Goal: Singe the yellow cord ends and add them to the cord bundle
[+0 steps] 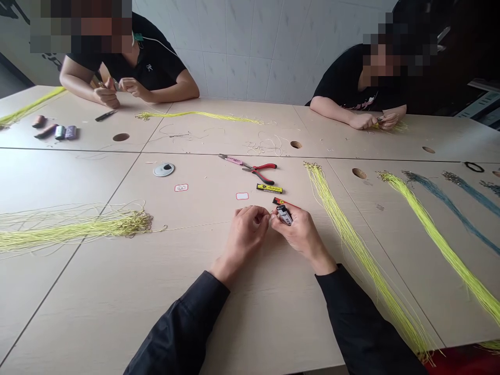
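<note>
My left hand (pixel 249 229) is closed in a pinch on a thin yellow cord (pixel 199 227), which trails left across the table. My right hand (pixel 299 232) is wrapped round a lighter (pixel 284 214) with a black top and pale body. Its thumb and finger meet at the left fingertips; a tiny bit there is too small to make out. Just beyond my hands lie a red and black tube or packet (pixel 286 202) and a yellow and black one (pixel 269 188). To the left spreads a bundle of yellow cords (pixel 78 227) with metal ends.
Red-handled pliers (pixel 261 172) and pink-handled tweezers (pixel 231 159) lie ahead. More yellow cords (pixel 351 234) and blue cords (pixel 449 200) stretch along the right. A round metal lid (pixel 164 170) lies left of centre. Two people work across the table (pixel 175 323), which has round holes.
</note>
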Demonstrator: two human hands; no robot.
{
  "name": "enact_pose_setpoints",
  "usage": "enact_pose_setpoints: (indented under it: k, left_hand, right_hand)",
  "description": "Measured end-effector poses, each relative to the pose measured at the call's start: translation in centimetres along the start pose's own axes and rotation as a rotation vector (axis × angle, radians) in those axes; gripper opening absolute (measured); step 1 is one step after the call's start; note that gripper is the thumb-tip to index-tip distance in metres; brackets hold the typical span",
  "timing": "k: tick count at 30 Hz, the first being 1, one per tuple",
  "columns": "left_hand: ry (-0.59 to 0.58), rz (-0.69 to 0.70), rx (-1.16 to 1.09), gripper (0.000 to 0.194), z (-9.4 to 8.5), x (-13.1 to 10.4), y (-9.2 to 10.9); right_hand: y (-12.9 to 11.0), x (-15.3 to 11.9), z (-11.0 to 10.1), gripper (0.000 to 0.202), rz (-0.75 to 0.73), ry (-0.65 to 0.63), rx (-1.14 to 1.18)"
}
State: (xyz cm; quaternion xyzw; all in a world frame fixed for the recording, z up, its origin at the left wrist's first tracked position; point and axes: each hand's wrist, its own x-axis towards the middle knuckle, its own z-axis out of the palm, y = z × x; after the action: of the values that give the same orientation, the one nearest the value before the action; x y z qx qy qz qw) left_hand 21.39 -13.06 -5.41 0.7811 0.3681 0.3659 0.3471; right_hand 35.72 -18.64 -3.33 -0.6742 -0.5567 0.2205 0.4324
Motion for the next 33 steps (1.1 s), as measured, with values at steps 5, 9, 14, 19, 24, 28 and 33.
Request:
enact_pose_setpoints:
  k: [5, 9, 14, 19, 24, 28, 33]
  left_hand:
    - [-0.005, -0.020, -0.054, 0.010, -0.13, 0.00, 0.11]
    - [-0.009, -0.039, -0.076, 0.010, -0.26, 0.02, 0.27]
    - [0.008, -0.057, -0.089, 0.010, -0.25, 0.03, 0.23]
    - [0.012, -0.082, -0.122, 0.011, 0.02, 0.15, -0.11]
    - [-0.029, -0.108, -0.090, 0.010, -0.08, 0.32, 0.21]
    - [-0.041, -0.089, -0.061, 0.010, -0.27, 0.27, 0.37]
    - [-0.038, -0.095, -0.107, 0.014, -0.38, 0.29, 0.33]
  right_hand:
    - [-0.25, -0.07, -0.05, 0.015, 0.039, -0.005, 0.055]
    - [-0.26, -0.18, -0.29, 0.019, 0.074, -0.011, 0.101]
    - [-0.11, -0.15, -0.36, 0.022, 0.050, -0.038, 0.122]
    - [0.07, -0.08, -0.27, 0.021, 0.048, -0.050, 0.122]
    - [0.30, -0.11, -0.19, 0.021, 0.048, -0.072, 0.017]
    - [0.32, 0.00, -0.14, 0.024, 0.018, -0.063, -0.033]
    - [0.02, 0.18, -0.15, 0.024, -0.042, -0.052, -0.060]
